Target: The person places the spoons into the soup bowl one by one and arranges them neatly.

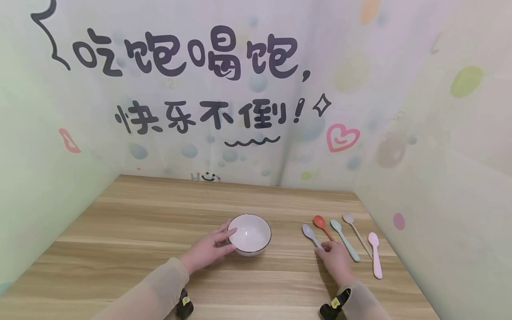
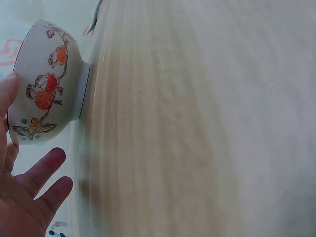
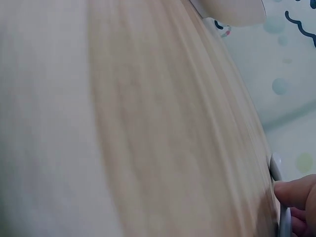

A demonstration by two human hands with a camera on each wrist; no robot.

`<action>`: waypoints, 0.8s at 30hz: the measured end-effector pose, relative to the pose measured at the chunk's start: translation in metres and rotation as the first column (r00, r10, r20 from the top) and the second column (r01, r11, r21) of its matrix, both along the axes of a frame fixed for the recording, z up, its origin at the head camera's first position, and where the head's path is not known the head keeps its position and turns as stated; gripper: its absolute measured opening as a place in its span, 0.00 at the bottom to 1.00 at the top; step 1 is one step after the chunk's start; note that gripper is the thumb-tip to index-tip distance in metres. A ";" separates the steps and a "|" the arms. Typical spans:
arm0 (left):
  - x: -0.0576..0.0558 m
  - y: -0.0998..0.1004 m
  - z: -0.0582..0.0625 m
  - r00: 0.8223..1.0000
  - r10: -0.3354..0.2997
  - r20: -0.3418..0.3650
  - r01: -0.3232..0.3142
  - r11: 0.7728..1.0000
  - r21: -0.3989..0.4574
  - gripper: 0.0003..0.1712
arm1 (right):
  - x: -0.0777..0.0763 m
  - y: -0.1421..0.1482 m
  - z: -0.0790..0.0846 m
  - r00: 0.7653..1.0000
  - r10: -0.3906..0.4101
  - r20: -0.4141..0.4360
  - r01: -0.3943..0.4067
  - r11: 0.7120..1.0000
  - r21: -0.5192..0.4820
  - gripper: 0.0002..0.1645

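Observation:
A white bowl (image 1: 250,234) with a dark rim stands upright on the wooden table; painted orange and red fruit decorate its outside in the left wrist view. My left hand (image 1: 209,247) touches its left side, thumb at the near rim and a fingertip over the edge. Two other fingers (image 2: 44,170) stretch out straight, apart from the bowl. To the right, my right hand (image 1: 336,259) pinches the handle of a lavender spoon (image 1: 310,232) between thumb and fingers. In the right wrist view that spoon (image 3: 276,165) lies close to the tabletop, its handle partly hidden by the hand.
Right of the lavender spoon lie a red spoon (image 1: 320,222), a mint spoon (image 1: 345,240), a greyish-beige spoon (image 1: 349,218) and a pink spoon (image 1: 375,255). Printed walls bound the wooden table (image 1: 160,200) at the back and both sides.

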State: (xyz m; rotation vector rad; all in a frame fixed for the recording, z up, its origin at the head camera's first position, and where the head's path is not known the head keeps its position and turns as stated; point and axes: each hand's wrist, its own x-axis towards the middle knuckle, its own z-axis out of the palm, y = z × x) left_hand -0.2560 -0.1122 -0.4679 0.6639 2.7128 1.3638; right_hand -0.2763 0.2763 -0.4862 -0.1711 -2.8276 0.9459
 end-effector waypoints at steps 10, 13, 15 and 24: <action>-0.002 0.000 -0.003 1.000 0.005 0.003 -0.005 1.000 0.001 0.34 | 0.002 -0.008 -0.006 0.996 -0.070 -0.047 0.068 0.996 -0.052 0.18; -0.002 0.000 -0.003 1.000 0.000 -0.002 0.000 1.000 0.008 0.34 | 0.002 -0.009 -0.008 0.994 -0.084 -0.065 0.081 0.995 -0.049 0.16; -0.002 0.000 -0.003 1.000 -0.001 -0.002 0.001 1.000 0.013 0.34 | 0.002 -0.010 -0.009 0.993 -0.091 -0.076 0.088 0.995 -0.051 0.15; -0.001 0.000 -0.001 1.000 0.003 -0.007 -0.003 1.000 0.013 0.33 | 0.003 -0.010 -0.010 0.991 -0.109 -0.078 0.104 0.992 -0.068 0.14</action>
